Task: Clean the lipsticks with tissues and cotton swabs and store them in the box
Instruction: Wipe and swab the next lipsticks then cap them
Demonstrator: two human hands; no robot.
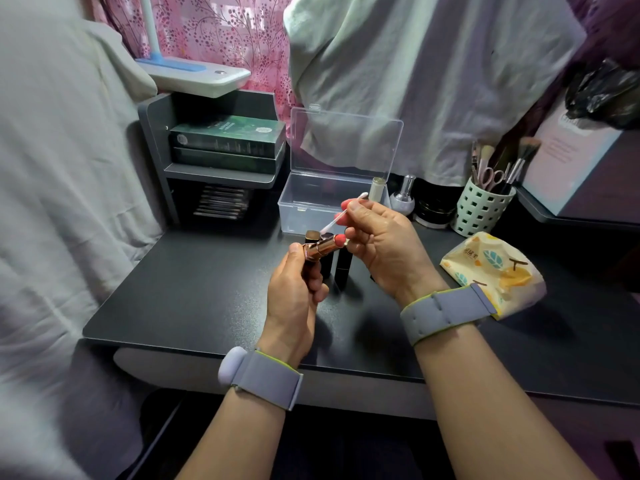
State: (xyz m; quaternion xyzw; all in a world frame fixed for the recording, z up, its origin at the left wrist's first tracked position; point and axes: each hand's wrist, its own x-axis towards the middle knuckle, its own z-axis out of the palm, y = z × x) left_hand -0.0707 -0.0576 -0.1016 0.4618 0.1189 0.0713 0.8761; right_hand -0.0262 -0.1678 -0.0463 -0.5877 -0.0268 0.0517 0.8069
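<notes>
Lying nearly level above the middle of the dark desk, an open lipstick, long axis running left to right with a slight upward tilt, coral bullet pointing right toward the right hand, rose-gold base gripped in the curled fingers and thumb of the left hand. Pinched between right thumb and fingertips, a cotton swab, slanted from upper right down to lower left, lower tip close over the metal collar of the lipstick; contact hard to confirm. Just behind and below the held tube, two dark lipstick tubes standing upright on the desk, partly hidden by the hands. Further back, a clear plastic box with lid raised and leaning back, something dark inside, not clear enough to name. Right of the box, a small pale bottle and a silver-capped bottle, then a green perforated brush holder. At the right, a soft tissue pack lying flat on the desk. Grey bands on both wrists.
</notes>
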